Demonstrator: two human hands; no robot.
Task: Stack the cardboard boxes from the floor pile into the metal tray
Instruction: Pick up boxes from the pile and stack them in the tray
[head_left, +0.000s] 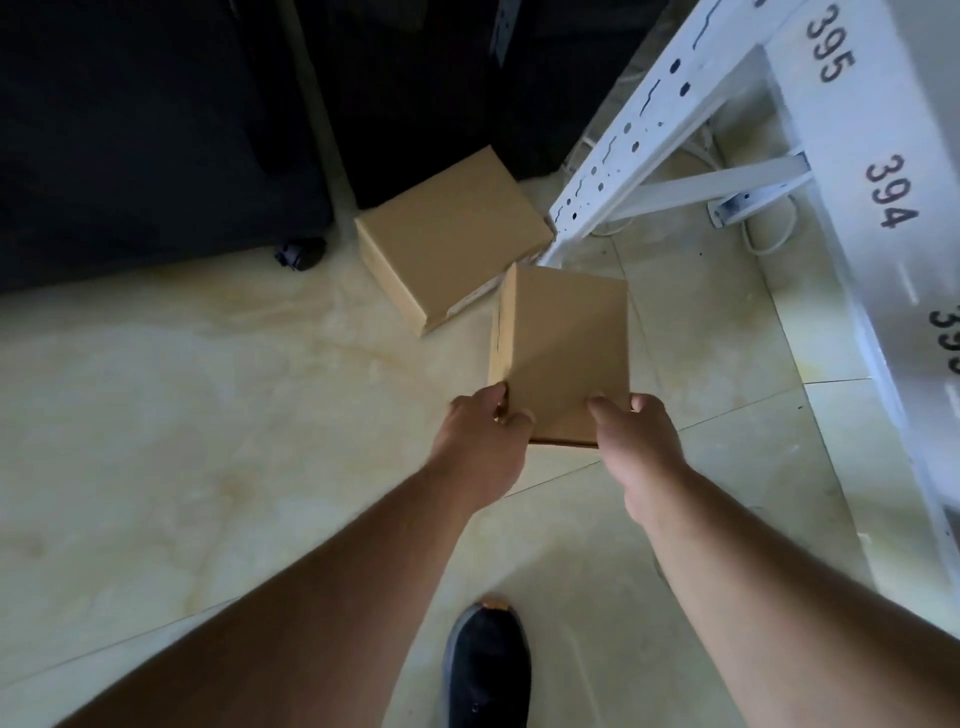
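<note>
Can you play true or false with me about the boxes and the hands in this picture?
1. Both hands hold one cardboard box. True: the left hand and the right hand grip the near end of the held box.
2. Another box lies on the floor. True: the second box sits beyond the held one, by the white rack.
3. The rack has the numbers 100 and 200 on it. False: it shows 395 and 394.
4. The held box is open with its flaps up. False: it is closed.
5. A red boot is at the bottom. False: it is a dark shoe.
</note>
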